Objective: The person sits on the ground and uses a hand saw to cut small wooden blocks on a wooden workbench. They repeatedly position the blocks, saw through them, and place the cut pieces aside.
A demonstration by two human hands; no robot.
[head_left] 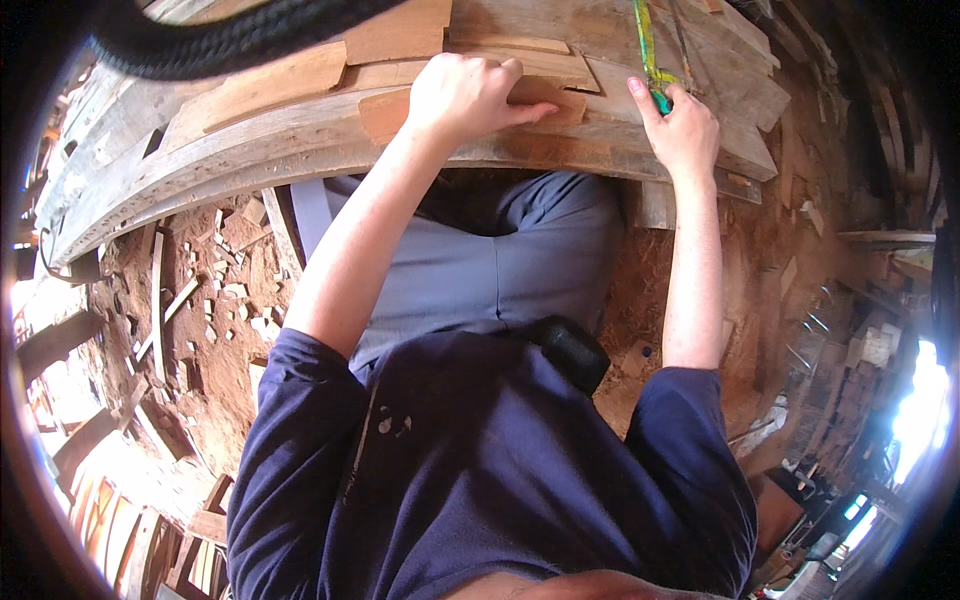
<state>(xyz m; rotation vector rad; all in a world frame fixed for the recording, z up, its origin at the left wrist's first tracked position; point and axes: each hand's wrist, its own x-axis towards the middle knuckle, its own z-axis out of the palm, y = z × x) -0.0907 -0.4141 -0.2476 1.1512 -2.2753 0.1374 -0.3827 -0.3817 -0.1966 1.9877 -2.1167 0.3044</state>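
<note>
My left hand [470, 95] lies on a thin reddish wooden piece [380, 118] atop the stacked planks [230, 160], its fingers curled on the wood and its thumb stretched to the right; what lies under the fingers is hidden. To the right, my right hand [682, 122] is closed on a green tape measure [660, 101], from which a yellow-green tape [644, 35] runs away from me across the boards. Lighter cut boards [395, 30] lie beyond my left hand.
My legs [460, 270] are under the plank stack's front edge. Scattered offcuts [235, 290] and sticks lie on the reddish dirt ground at the left. More timber [870, 350] is piled at the right. A black braided cable or strap [230, 35] crosses the top left.
</note>
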